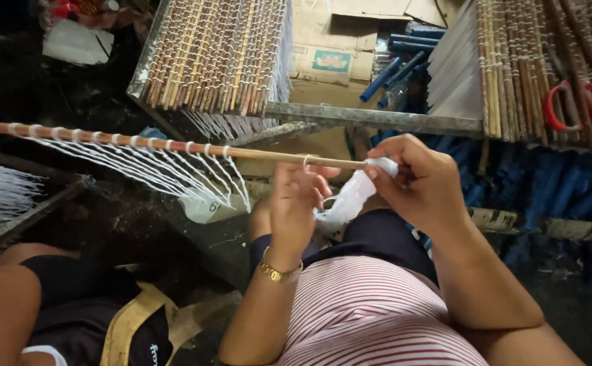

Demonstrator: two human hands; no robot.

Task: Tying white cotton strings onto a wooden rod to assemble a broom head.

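- The left hand (297, 203) is raised in front of the lap, palm turned toward the wearer; its fingers (319, 181) are curled close under a long thin bamboo stick (174, 145), pinching a white string loop (307, 161) that circles the stick.
- A gold bracelet (279, 272) sits on the left wrist.
- The right hand (421, 181) has its fingers closed on the near end of the stick, together with a bundle of white string (350, 196) that hangs down from that grip toward the lap.
- The stick runs level from the right hand out to the left edge of the view, carried only by the hands; knotted white strings (167, 169) hang in a row along its far half.
- A rack of finished sticks (218, 51) wound with white string leans at the top middle, over a metal bar (377, 118).
- A second rack (533, 68) stands at the top right, with red-handled scissors (580, 105) lying on it.
- Blue tubes (404, 57) and cardboard (330, 47) lie between the racks.
- The wearer's striped shirt (370, 312) fills the bottom middle.
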